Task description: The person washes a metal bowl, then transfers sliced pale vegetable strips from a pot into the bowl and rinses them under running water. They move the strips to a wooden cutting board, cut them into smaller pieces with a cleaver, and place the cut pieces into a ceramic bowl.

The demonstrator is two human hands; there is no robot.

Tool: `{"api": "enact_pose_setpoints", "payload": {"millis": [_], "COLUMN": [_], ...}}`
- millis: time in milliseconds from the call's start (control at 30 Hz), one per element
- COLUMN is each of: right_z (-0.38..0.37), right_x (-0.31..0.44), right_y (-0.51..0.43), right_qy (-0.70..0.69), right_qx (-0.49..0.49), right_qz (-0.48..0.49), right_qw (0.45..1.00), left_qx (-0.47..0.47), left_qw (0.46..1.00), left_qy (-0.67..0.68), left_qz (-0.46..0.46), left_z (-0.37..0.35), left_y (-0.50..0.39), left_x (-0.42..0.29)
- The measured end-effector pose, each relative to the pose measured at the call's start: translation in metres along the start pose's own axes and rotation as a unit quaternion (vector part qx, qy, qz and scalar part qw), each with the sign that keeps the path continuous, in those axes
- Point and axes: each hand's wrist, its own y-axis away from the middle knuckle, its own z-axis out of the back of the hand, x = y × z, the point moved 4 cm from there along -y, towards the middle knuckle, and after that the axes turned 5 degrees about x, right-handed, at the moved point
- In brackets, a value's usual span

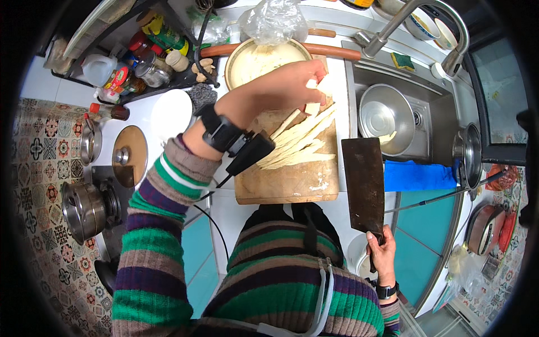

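My left hand (pixel 309 84) is closed around some pale cut pieces (pixel 313 108) above the far right part of a wooden cutting board (pixel 286 185). Long pale strips (pixel 301 141), which look like cut dough or tofu skin, lie fanned out on the board below that hand. My right hand (pixel 382 252) grips the handle of a dark-bladed cleaver (pixel 363 185), held to the right of the board with its blade pointing away from me. Behind my left forearm stands a round bowl with a patterned rim (pixel 229 63), holding something pale.
A steel sink (pixel 440 105) with a metal bowl (pixel 381 120) and a tall faucet (pixel 421 8) lies at right. A rolling pin (pixel 337 51) lies behind the board. White plate (pixel 172 113), glass lid (pixel 130 156), pot (pixel 84 210) and a rack of jars stand at left.
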Motion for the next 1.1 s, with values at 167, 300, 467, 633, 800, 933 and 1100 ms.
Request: {"api": "enact_pose_setpoints", "payload": {"millis": [167,300,467,633,800,933,1100], "right_z": [0.004,0.0,-0.009,-0.027,-0.042,-0.061,-0.085], "right_x": [-0.003,-0.002,0.009,0.022,0.031,0.032,0.031], "right_y": [0.012,0.014,0.006,-0.011,-0.021,-0.039,-0.068], "right_qy": [0.011,0.004,0.018,0.031,0.031,0.027,0.033], "right_qx": [-0.023,-0.014,0.025,0.072,0.107,0.132,0.15], "right_qz": [-0.01,-0.03,-0.035,-0.018,-0.01,-0.011,0.016], "right_qw": [1.0,0.999,0.999,0.997,0.994,0.991,0.988], "left_qx": [-0.062,-0.143,-0.204,-0.304,-0.275,-0.293,-0.318], "left_qw": [0.991,0.959,0.958,0.949,0.953,0.941,0.943], "left_qy": [-0.095,-0.205,-0.148,-0.08,-0.099,-0.168,0.039], "left_qz": [0.073,0.135,0.133,0.028,0.077,0.009,0.085], "left_z": [-0.032,-0.057,-0.068,-0.076,-0.08,-0.078,-0.077], "left_y": [0.038,0.063,0.074,0.082,0.081,0.088,0.1], "left_x": [0.08,0.14,0.16,0.151,0.163,0.162,0.176]}}
